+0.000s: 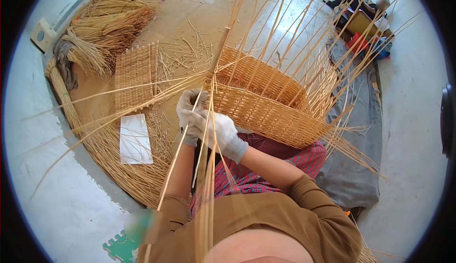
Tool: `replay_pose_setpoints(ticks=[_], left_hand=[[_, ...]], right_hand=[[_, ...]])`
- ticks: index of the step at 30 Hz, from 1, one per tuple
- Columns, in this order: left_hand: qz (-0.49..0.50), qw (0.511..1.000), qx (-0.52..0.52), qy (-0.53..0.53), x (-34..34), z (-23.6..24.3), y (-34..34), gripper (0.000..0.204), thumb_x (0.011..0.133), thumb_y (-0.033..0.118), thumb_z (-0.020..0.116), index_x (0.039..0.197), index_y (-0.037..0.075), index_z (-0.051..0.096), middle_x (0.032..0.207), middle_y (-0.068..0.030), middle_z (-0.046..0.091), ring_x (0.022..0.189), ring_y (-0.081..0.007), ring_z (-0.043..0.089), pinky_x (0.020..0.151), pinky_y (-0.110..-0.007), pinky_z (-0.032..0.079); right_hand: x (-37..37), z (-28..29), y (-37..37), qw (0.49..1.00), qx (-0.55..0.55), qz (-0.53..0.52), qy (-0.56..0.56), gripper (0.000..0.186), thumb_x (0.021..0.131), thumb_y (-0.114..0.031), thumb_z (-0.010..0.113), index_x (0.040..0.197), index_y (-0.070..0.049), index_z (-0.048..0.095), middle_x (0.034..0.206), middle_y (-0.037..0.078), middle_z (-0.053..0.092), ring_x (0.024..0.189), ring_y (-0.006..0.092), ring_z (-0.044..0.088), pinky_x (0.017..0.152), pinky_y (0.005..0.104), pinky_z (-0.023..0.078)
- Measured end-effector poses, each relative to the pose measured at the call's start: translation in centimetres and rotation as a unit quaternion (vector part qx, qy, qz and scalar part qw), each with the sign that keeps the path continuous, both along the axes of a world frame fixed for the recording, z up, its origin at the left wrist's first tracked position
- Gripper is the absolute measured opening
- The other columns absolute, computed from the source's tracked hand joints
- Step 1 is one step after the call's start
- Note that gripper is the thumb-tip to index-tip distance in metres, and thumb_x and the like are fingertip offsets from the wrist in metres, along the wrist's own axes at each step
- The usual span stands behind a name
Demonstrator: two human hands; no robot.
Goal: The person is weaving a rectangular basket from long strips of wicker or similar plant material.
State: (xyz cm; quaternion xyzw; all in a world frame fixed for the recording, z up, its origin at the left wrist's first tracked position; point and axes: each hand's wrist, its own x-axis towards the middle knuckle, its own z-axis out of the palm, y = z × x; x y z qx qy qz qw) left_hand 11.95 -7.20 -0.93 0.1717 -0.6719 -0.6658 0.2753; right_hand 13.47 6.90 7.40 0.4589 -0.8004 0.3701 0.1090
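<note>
A rectangular woven wicker basket [270, 113] rests against my lap, tilted, with long upright stakes fanning out from its far side and right end. At its left end stands a thicker stick [221, 49], where several pale strands cross. My left hand [189, 105], in a greyish-white glove, is closed round wicker strands just left of that corner. Against it lies my gloved right hand [222, 132], its fingers closed on strands too. Long wicker strands [212, 151] run from the corner down past my hands toward my chest. My fingertips are partly hidden behind each other.
Bundles of loose wicker [114, 18] lie at the far left, more along the left wall [128, 175]. A flat woven panel [135, 75] and a white sheet [136, 139] are on the floor among scraps. Grey cloth [354, 158] lies on the right; another person [365, 6] is far right.
</note>
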Motion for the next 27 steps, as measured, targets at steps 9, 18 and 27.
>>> replay_pose_setpoints(ticks=[9,18,27], left_hand=[[-0.354,0.928,-0.090,-0.074,-8.9,0.6,-6.6,0.083,0.070,0.004,0.094,0.140,0.015,0.051,0.126,-0.0005,0.058,0.107,-0.0136,0.061,0.089,-0.031,0.058],[-0.206,0.974,0.082,0.040,-8.0,-1.1,-2.8,0.049,0.090,0.011,0.082,0.134,0.010,0.061,0.101,-0.0007,0.068,0.087,-0.0111,0.067,0.077,-0.024,0.060],[-0.127,0.979,0.155,0.048,-7.1,1.0,-1.3,0.052,0.086,0.002,0.082,0.133,0.006,0.062,0.103,-0.0045,0.068,0.084,-0.0147,0.067,0.077,-0.029,0.059]], right_hand=[[-3.5,-4.2,9.6,0.837,-0.355,0.037,-0.415,0.015,0.098,-0.016,0.065,0.104,-0.007,0.075,0.115,0.008,0.076,0.107,0.0201,0.071,0.082,0.0342,0.057],[-14.3,-0.6,4.9,0.900,-0.363,-0.170,-0.171,0.025,0.101,-0.003,0.063,0.126,-0.001,0.069,0.127,0.012,0.071,0.112,0.0175,0.067,0.098,0.0309,0.054],[-14.6,-2.0,7.0,0.829,-0.529,-0.023,-0.180,0.053,0.106,-0.021,0.060,0.152,-0.009,0.037,0.108,0.011,0.068,0.072,0.0145,0.059,0.068,0.0289,0.055]])
